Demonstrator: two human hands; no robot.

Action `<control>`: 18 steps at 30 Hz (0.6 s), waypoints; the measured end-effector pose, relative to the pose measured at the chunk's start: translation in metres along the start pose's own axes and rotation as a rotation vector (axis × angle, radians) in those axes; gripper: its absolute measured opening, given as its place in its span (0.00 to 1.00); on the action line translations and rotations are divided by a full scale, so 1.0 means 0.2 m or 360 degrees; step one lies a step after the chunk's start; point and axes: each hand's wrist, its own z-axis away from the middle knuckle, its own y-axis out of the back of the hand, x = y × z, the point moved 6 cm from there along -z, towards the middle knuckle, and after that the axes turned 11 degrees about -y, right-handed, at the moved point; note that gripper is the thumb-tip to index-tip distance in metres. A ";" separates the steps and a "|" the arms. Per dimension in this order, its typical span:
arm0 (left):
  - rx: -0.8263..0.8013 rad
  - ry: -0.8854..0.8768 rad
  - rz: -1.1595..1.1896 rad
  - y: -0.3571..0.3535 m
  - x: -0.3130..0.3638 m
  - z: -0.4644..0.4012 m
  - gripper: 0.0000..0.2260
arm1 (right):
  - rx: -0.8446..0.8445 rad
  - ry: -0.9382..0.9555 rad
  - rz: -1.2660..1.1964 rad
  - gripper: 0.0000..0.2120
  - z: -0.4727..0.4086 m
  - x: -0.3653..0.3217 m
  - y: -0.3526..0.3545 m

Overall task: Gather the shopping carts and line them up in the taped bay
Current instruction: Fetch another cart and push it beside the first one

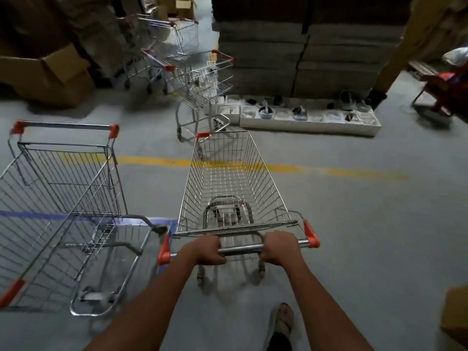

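A wire shopping cart [228, 183] with orange handle ends stands straight in front of me. My left hand [206, 250] and my right hand [278, 245] both grip its metal handle bar [240, 249]. A second cart [58, 198] stands to the left over blue floor tape [162, 221], its handle at the far side. Another cart [202, 89] stands beyond my cart's nose. Farther back is one more cart [174, 36] against the boxes. A yellow floor line [342, 172] crosses under my cart's basket.
Stacked cardboard [304, 46] rises ahead, with white trays of small items [311, 117] on the floor at its foot. Cardboard boxes [50, 72] sit at far left, a red stool [443, 89] at far right, a box [455, 315] at lower right. My sandalled foot [283, 320] shows below.
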 end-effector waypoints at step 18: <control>0.0464 0.0464 -0.0080 0.78 -0.29 -0.96 0.15 | 0.0112 0.0556 0.0091 0.14 -1.56 0.10 0.54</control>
